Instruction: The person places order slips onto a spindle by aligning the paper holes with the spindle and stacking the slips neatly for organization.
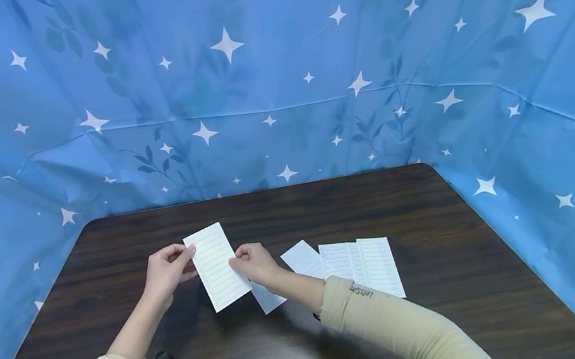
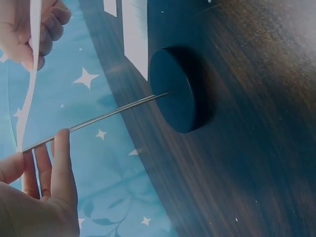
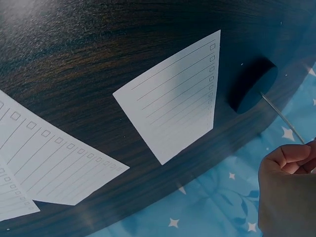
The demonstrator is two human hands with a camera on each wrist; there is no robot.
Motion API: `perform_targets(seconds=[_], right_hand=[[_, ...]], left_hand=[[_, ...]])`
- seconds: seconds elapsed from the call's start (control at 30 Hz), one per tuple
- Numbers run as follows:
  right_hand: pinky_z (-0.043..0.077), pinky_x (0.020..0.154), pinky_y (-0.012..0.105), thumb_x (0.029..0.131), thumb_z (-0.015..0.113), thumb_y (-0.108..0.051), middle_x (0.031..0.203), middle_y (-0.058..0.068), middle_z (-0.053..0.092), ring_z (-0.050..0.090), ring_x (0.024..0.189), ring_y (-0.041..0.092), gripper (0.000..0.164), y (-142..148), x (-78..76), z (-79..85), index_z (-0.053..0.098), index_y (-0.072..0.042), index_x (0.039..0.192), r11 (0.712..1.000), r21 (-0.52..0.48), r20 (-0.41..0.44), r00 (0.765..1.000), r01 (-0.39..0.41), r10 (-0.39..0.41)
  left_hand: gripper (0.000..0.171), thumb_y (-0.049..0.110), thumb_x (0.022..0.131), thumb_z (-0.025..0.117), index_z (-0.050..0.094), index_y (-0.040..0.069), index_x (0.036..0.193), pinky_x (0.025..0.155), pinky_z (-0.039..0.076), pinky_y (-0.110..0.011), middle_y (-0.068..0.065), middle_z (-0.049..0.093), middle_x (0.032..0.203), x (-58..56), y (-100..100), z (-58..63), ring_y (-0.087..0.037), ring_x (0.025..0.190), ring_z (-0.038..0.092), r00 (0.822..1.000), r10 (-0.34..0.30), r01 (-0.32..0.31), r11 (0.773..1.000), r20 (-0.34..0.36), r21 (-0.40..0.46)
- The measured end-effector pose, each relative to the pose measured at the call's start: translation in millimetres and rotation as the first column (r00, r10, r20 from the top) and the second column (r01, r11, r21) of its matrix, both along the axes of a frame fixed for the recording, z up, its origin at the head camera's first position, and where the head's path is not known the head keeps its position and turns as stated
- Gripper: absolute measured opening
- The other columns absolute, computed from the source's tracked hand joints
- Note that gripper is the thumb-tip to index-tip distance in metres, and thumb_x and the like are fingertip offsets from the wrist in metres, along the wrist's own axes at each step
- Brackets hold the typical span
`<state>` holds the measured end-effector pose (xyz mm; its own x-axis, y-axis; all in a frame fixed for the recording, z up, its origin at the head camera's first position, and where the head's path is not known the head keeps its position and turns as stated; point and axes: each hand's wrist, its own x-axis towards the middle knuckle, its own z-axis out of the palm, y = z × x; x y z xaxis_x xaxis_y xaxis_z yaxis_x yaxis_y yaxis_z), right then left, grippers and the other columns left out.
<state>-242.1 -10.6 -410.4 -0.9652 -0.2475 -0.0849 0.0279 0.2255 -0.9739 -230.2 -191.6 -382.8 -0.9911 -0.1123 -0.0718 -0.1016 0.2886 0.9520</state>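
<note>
A white lined checklist sheet point(image 1: 219, 268) is held up above the table, tilted. My left hand point(image 1: 164, 275) pinches its left edge, thumb in front and fingers behind. My right hand point(image 1: 258, 265) pinches the right edge between thumb and curled fingers. Behind the sheet stands a paper spike with a round black base point(image 2: 170, 91) and a thin metal rod point(image 2: 108, 114). The rod's upper end meets the sheet at my left fingers, which lie along it in the left wrist view. Whether the tip pierces the paper, I cannot tell. In the head view the sheet mostly hides the spike.
To the right of the spike lies a loose lined sheet point(image 3: 173, 101), partly under my right arm. Several more sheets point(image 1: 380, 262) overlap farther right on the dark wood table point(image 1: 462, 315). A blue star-printed cloth point(image 1: 268, 67) hangs around the table's back and sides.
</note>
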Motion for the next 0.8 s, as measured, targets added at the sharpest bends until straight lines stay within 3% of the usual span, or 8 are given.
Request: perform_targets(seconds=[0.13, 0.43, 0.8], right_hand=[[0.032, 0.042, 0.015, 0.09, 0.057, -0.007, 0.053, -0.005, 0.047, 0.042, 0.049, 0.007, 0.016, -2, 0.3, -1.9, 0.06, 0.006, 0.082, 1.0, 0.014, 0.008, 1.0, 0.007, -0.008], [0.033, 0.045, 0.016, 0.089, 0.058, -0.008, 0.058, -0.003, 0.047, 0.042, 0.053, 0.008, 0.016, -3, 1.5, -3.1, 0.062, 0.006, 0.083, 0.997, 0.07, 0.018, 0.999, 0.041, -0.042], [0.038, 0.046, 0.018, 0.09, 0.059, -0.007, 0.058, -0.003, 0.047, 0.042, 0.053, 0.009, 0.015, 4, 5.4, -10.9, 0.062, 0.006, 0.083, 0.997, 0.078, 0.025, 1.0, -0.002, 0.0]], left_hand=[[0.036, 0.019, 0.096, 0.054, 0.056, -0.012, 0.114, 0.073, 0.06, -0.029, 0.005, 0.059, 0.08, 0.4, -1, 0.3, -0.001, 0.071, 0.06, 1.0, 0.0, 0.0, 0.999, -0.004, -0.032], [0.036, 0.017, 0.097, 0.052, 0.057, -0.013, 0.116, 0.07, 0.06, -0.024, -0.012, 0.061, 0.095, -1.0, 1, 0.6, 0.001, 0.071, 0.059, 0.999, -0.025, 0.022, 0.995, -0.021, -0.097], [0.033, 0.01, 0.097, 0.05, 0.056, -0.016, 0.115, 0.071, 0.06, -0.025, -0.011, 0.057, 0.092, 6.2, 2, -5.7, -0.004, 0.073, 0.058, 0.999, -0.041, 0.041, 0.997, 0.002, -0.073]])
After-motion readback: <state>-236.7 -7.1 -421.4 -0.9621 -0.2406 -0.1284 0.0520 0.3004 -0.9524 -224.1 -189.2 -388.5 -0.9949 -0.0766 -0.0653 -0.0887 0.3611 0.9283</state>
